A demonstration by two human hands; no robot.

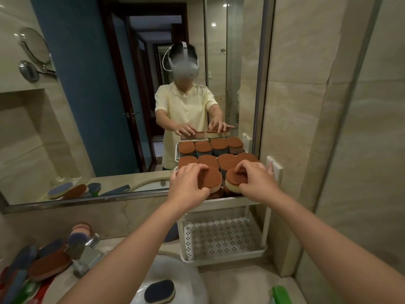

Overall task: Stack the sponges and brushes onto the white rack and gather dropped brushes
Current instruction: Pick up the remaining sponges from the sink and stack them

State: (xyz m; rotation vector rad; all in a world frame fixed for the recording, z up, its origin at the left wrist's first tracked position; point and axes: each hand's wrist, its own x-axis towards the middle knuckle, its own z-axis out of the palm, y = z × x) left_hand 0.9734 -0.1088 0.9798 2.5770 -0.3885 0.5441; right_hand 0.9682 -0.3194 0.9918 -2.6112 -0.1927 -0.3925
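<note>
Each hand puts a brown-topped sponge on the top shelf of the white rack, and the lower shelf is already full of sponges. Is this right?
Not quite. In the head view the lower shelf of the white rack is empty. The rest holds: left hand and right hand each place a brown-topped sponge on top.

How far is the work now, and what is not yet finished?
Done: the rack's top shelf is nearly full of brown sponges. In hand: the left hand and right hand each set one more sponge at its front. Left: the lower shelf is empty, a pile waits by the tap, and one dark sponge lies in the sink.
</note>
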